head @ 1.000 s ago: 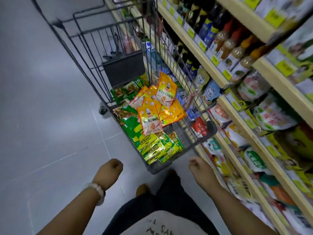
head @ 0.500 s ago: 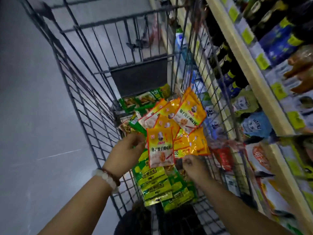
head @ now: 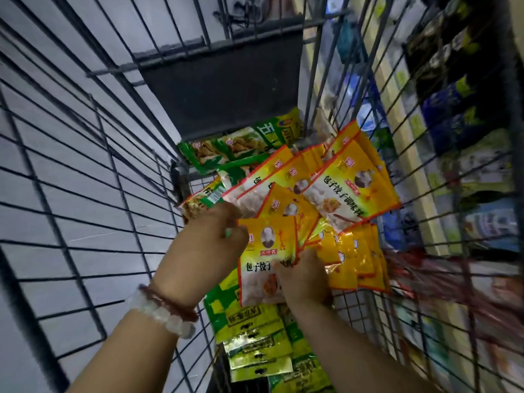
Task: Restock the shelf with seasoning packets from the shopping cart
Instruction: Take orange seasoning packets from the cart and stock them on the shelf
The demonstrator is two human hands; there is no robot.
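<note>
Orange-and-yellow foil seasoning packets [head: 334, 191] lie heaped in the dark wire shopping cart [head: 93, 154], over green-and-yellow flat packets [head: 255, 333]. Both hands hold the nearest orange packet [head: 263, 251]: left hand [head: 204, 248] curls round its left edge, right hand [head: 304, 277] grips its lower right corner. Blurred store shelf [head: 442, 165] stands to the right.

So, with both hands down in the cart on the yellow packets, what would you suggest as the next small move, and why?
Probably lift the front yellow packet clear of the cart: the left hand grips its upper edge, the right hand its lower part, so it seems secured.
</note>
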